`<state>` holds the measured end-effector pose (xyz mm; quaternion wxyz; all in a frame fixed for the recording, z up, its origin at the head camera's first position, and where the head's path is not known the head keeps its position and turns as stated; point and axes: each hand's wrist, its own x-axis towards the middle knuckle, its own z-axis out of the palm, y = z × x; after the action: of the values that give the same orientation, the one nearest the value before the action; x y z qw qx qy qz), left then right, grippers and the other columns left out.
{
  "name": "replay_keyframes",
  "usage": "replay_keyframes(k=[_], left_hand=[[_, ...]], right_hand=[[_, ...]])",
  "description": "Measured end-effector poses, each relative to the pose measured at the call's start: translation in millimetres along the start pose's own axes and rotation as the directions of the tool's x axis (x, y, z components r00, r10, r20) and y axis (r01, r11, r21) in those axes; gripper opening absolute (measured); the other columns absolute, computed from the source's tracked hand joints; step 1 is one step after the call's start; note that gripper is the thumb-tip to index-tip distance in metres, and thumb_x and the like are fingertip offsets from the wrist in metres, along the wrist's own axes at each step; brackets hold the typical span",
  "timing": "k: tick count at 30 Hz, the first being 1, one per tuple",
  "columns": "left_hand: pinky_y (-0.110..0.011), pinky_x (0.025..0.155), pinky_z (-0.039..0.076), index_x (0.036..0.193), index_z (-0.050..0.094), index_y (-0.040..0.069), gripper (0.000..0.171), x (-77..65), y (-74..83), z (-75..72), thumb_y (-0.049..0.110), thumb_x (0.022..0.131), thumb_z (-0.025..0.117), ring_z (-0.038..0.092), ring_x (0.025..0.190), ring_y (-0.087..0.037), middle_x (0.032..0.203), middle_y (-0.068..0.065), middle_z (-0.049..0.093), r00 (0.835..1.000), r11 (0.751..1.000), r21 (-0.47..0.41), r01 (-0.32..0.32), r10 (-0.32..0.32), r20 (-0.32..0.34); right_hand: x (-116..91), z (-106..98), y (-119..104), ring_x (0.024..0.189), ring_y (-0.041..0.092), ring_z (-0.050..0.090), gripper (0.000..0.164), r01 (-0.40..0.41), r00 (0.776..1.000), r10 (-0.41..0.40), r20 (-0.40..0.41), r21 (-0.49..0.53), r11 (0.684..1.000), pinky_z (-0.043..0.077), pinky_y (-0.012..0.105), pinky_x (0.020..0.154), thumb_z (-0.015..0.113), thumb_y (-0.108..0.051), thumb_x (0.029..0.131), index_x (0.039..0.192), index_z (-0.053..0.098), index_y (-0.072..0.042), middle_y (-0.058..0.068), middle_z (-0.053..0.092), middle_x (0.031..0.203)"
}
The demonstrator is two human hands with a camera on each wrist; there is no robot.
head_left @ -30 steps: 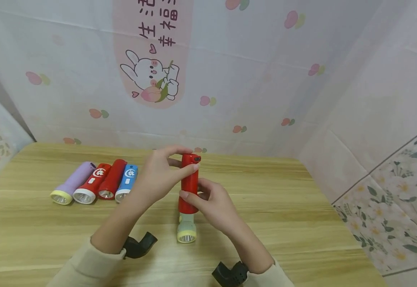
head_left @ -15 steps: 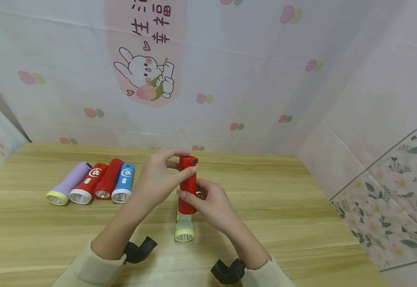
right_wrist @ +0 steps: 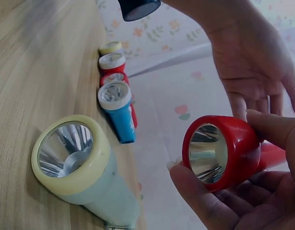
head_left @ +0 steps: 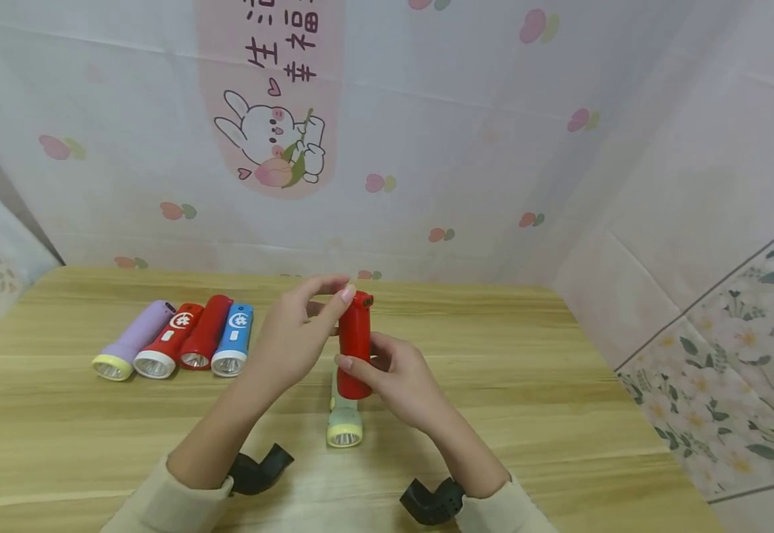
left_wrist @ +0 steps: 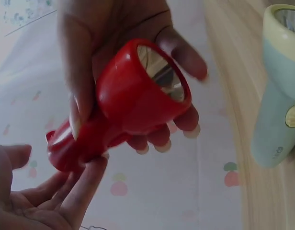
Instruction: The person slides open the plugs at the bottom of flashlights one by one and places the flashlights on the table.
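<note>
My right hand grips a red flashlight near its head, thumb on one side and fingers round the other. The flashlight is held tail up, its lens facing down in the right wrist view. At the tail, my left hand has its fingers against the body; in the left wrist view its thumb stands apart from the flashlight. A pale green flashlight with a yellow head lies on the table below, partly covered by the red one in the head view.
To the left, a purple flashlight, a red one with a white head, a plain red one and a blue one lie side by side on the wooden table. A patterned cloth hangs behind.
My left thumb has come off the front of the red flashlight and moved up and left. The flashlight tilts slightly, while my right hand keeps its grip.
</note>
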<state>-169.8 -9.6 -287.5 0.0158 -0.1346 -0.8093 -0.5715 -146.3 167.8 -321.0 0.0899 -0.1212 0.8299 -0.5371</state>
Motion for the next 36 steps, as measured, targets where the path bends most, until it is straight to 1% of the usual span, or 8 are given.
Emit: replay_keyframes(k=[4,10,14,20,25,29,33,36], left_hand=[[-0.042,0.087,0.062,0.138,0.060,0.009,0.041,1.4,-3.0,-5.5,0.033,0.104,0.055,0.071,0.108,-0.030,0.128,-0.013,0.069,1.000,0.996,-0.089,-0.001,0.002,0.015],[-0.044,0.094,0.060,0.136,0.062,0.007,0.042,5.1,-5.5,-9.5,0.033,0.104,0.056,0.068,0.112,-0.030,0.129,-0.013,0.068,0.996,0.979,-0.191,0.069,-0.057,0.066],[-0.044,0.100,0.057,0.133,0.065,0.008,0.039,4.6,-4.7,-12.8,0.033,0.104,0.056,0.066,0.118,-0.029,0.129,-0.011,0.069,0.992,0.971,-0.219,0.098,-0.076,0.104],[-0.046,0.105,0.054,0.127,0.070,0.007,0.036,4.5,-2.4,-16.5,0.031,0.105,0.054,0.065,0.118,-0.027,0.125,-0.012,0.072,0.983,0.955,-0.263,0.137,-0.098,0.156],[-0.046,0.105,0.054,0.130,0.066,0.003,0.037,4.5,-1.4,-20.9,0.028,0.107,0.050,0.066,0.118,-0.028,0.129,-0.015,0.069,0.975,0.942,-0.298,0.152,-0.094,0.200],[-0.046,0.105,0.053,0.132,0.063,0.001,0.038,5.0,-2.3,-24.1,0.026,0.107,0.048,0.066,0.118,-0.029,0.132,-0.016,0.067,0.972,0.938,-0.314,0.145,-0.074,0.224],[-0.045,0.106,0.053,0.133,0.062,0.000,0.039,5.8,-2.8,-26.0,0.025,0.107,0.048,0.066,0.116,-0.028,0.134,-0.017,0.065,0.972,0.926,-0.349,0.142,-0.063,0.228],[-0.043,0.106,0.053,0.135,0.061,0.001,0.040,6.0,-3.2,-26.2,0.026,0.106,0.050,0.065,0.117,-0.028,0.135,-0.017,0.064,0.974,0.922,-0.359,0.147,-0.071,0.216]], right_hand=[[-1,-1,-1,0.098,0.020,0.073,0.040,0.002,1.000,-0.002,0.017,-0.007,1.000,0.062,0.035,0.085,0.068,-0.032,0.097,0.131,0.064,-0.011,0.009,0.073,0.117],[-1,-2,-1,0.099,0.019,0.073,0.039,0.000,1.000,0.000,0.025,-0.028,1.000,0.061,0.037,0.087,0.069,-0.034,0.096,0.130,0.065,-0.014,0.004,0.073,0.116],[-2,-2,-1,0.102,0.021,0.072,0.039,0.010,0.998,-0.008,0.056,-0.042,0.999,0.062,0.037,0.086,0.070,-0.033,0.095,0.129,0.066,-0.015,0.004,0.074,0.116],[-2,-2,-1,0.108,0.023,0.072,0.042,0.041,0.992,-0.037,0.120,-0.027,0.999,0.062,0.037,0.087,0.069,-0.033,0.096,0.134,0.064,-0.014,0.007,0.073,0.123],[-3,-3,-1,0.107,0.023,0.072,0.040,0.047,0.993,-0.045,0.105,-0.017,0.999,0.062,0.037,0.088,0.069,-0.032,0.096,0.132,0.065,-0.015,0.007,0.072,0.122],[-4,-4,-2,0.103,0.022,0.072,0.037,0.043,0.995,-0.043,0.093,-0.004,0.999,0.061,0.036,0.088,0.069,-0.031,0.096,0.130,0.066,-0.015,0.006,0.073,0.118],[-4,-5,-4,0.100,0.021,0.073,0.037,0.039,0.997,-0.040,0.071,0.022,0.999,0.061,0.035,0.086,0.069,-0.030,0.096,0.129,0.065,-0.014,0.007,0.074,0.115],[-4,-5,-5,0.100,0.022,0.073,0.038,0.043,0.997,-0.045,0.059,0.034,0.998,0.062,0.035,0.085,0.069,-0.029,0.097,0.131,0.064,-0.014,0.008,0.074,0.117]])
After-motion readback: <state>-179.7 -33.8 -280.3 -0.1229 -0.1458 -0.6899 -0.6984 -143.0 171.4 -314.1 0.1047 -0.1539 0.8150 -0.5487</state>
